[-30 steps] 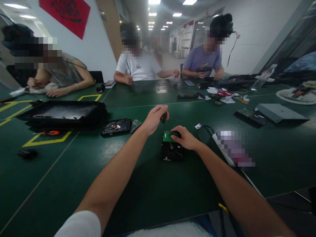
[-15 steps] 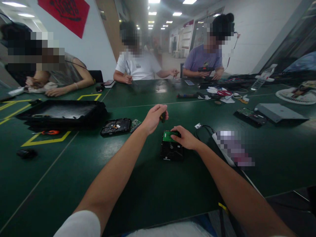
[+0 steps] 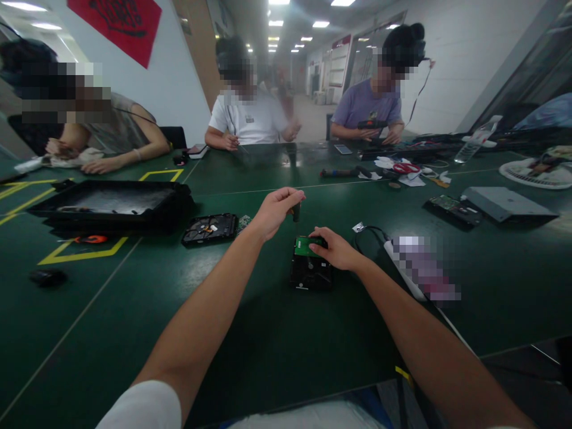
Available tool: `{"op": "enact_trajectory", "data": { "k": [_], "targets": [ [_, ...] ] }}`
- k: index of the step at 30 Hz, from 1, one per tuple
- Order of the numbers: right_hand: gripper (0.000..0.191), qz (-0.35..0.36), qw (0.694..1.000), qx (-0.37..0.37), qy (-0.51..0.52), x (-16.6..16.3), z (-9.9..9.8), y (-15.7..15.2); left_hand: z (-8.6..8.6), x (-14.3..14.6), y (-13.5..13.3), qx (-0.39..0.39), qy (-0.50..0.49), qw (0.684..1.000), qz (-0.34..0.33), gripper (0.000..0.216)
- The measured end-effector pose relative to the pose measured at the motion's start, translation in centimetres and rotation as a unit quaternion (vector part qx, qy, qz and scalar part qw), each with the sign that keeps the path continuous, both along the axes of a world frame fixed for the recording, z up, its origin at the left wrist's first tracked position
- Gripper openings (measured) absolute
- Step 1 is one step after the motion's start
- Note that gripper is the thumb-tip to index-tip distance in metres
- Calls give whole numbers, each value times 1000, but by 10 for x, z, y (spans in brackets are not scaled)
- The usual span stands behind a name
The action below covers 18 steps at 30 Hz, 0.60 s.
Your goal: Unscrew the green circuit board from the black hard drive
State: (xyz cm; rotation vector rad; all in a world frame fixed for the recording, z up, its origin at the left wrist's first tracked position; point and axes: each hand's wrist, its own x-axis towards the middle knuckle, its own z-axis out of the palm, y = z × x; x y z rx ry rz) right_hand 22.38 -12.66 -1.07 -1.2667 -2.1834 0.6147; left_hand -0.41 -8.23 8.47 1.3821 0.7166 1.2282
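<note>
A black hard drive (image 3: 311, 274) with a green circuit board (image 3: 304, 245) at its far end lies flat on the dark green table. My left hand (image 3: 280, 211) is closed round the dark handle of a screwdriver (image 3: 296, 213), held upright over the drive's far left corner. Its thin shaft points down towards the board; whether the tip touches a screw is too small to tell. My right hand (image 3: 333, 249) grips the drive's right side, thumb resting on the green board and fingers round the far edge.
Left of the drive lie another opened hard drive (image 3: 210, 230) and a loose circuit board (image 3: 243, 223). Farther left stands a black tray (image 3: 111, 199). On the right are a white power strip (image 3: 404, 271), a third drive (image 3: 453, 211) and a grey metal case (image 3: 507, 204). Several people sit across the table.
My left hand and the screwdriver have shifted very slightly, staying over the drive's far end. My right hand and the drive keep their place. A person opposite has raised a hand.
</note>
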Motion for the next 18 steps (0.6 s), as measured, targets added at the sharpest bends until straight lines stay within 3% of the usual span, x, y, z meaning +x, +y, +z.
{"op": "enact_trajectory", "data": {
  "k": [18],
  "targets": [
    [29,3,1000,-3,7,0,-3,1,1,-2,-1,-13,1,1000,-12,35]
  ]
}}
